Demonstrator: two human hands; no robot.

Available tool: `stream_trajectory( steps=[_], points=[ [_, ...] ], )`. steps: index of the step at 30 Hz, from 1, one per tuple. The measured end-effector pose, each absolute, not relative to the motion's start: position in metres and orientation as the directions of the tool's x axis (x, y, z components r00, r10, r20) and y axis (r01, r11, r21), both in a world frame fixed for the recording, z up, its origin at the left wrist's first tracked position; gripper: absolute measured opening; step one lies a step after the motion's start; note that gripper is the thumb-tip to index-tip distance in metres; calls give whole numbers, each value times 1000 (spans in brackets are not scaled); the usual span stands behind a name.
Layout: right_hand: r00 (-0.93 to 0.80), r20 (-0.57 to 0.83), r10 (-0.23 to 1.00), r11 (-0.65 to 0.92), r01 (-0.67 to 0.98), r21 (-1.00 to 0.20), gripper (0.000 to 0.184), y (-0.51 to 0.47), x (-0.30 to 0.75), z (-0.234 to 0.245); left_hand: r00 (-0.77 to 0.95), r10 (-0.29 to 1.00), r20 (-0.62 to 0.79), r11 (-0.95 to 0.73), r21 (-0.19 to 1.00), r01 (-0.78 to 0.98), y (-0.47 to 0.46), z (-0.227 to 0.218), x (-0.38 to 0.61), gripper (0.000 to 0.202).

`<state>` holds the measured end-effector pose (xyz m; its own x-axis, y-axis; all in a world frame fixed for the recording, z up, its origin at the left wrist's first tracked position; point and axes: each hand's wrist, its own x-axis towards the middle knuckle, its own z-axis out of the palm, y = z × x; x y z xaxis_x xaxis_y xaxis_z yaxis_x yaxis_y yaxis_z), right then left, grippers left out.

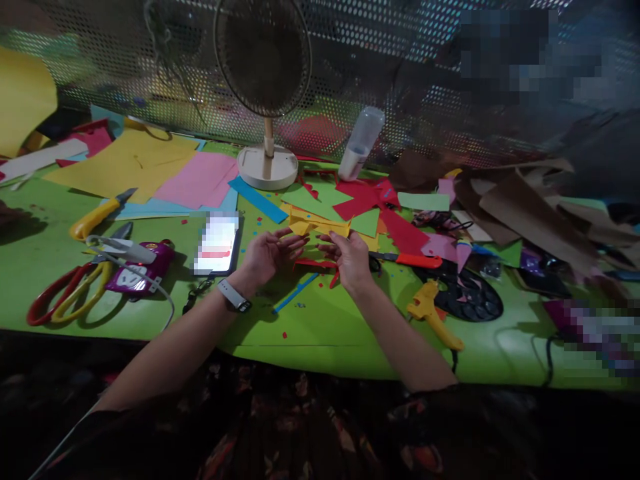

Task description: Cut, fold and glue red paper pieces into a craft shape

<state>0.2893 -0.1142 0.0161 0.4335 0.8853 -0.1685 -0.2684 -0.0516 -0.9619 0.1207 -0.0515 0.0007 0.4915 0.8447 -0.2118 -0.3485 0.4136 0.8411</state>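
A folded yellow paper piece [325,223] is between my two hands, above the green tabletop. My right hand [349,259] pinches its right end between thumb and fingers. Palm turned up, my left hand [267,257] has its fingers apart close to the piece's left end; whether they touch it I cannot tell. A grey watch band is on the left wrist. Just below the hands lie a red cut paper piece [315,264] and a thin blue paper strip [295,293]. A wider blue strip [259,199] lies beyond the left hand.
A fan [267,167] and a clear bottle [361,143] stand at the back. Left are a lit phone [217,245], scissors [63,293] and a yellow-handled cutter [95,217]. Right are a red-handled knife [417,260], a yellow glue gun [430,310] and paper scraps.
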Motion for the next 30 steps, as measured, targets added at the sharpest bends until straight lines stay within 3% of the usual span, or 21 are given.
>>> stream_trajectory(
  steps=[6,15,21,24,26,28,30],
  points=[
    [386,-149,910,-1,-357,-934,34,-118,285,14,559,773,-300,543,768,-340,-61,3,126,20],
    [312,-115,943,12,-377,-926,35,-120,282,9,467,871,-150,344,865,-365,-67,7,124,23],
    [263,-90,961,5,-338,-941,35,-120,281,4,476,847,-238,421,847,-325,-67,10,123,27],
    [374,-13,927,55,-170,-984,37,-121,283,4,450,854,-262,415,865,-283,-67,11,122,27],
    [536,207,818,193,84,-978,40,-124,287,8,420,867,-267,392,887,-245,-67,12,122,30],
    [563,491,665,295,406,-865,39,-127,292,14,403,877,-262,368,906,-210,-67,11,123,32],
    [415,674,611,324,646,-691,28,-131,296,20,399,883,-248,343,921,-187,-67,10,124,33]
  ],
)
